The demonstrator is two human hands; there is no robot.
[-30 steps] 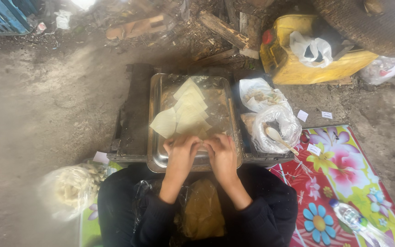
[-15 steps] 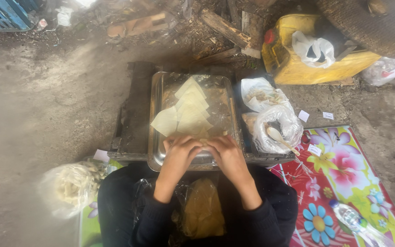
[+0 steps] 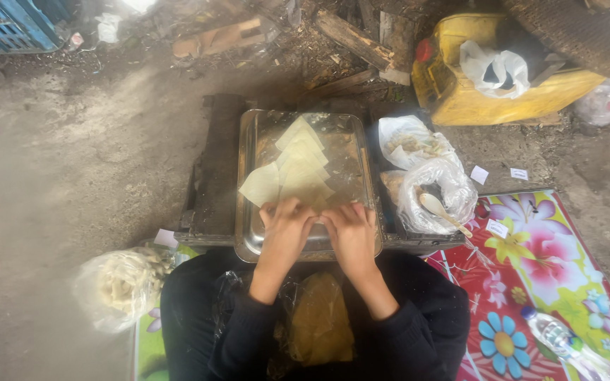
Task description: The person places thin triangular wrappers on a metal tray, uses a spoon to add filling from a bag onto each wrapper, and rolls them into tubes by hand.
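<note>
We see the left hand [image 3: 285, 227] and right hand [image 3: 351, 229] side by side, fingers curled narrow, pressing on pale square wrappers [image 3: 296, 168] at the near end of the steel tray [image 3: 248, 233]. Right of the tray lie a clear plastic bag [image 3: 433, 185] with a wooden spoon [image 3: 440, 210] and small white paper labels [image 3: 479, 174]; a yellow jerrycan [image 3: 460, 95] stands beyond

Single head view, looking steeply down from above; hands and metal tray [image 3: 248, 233] centred, near; no second view.
</note>
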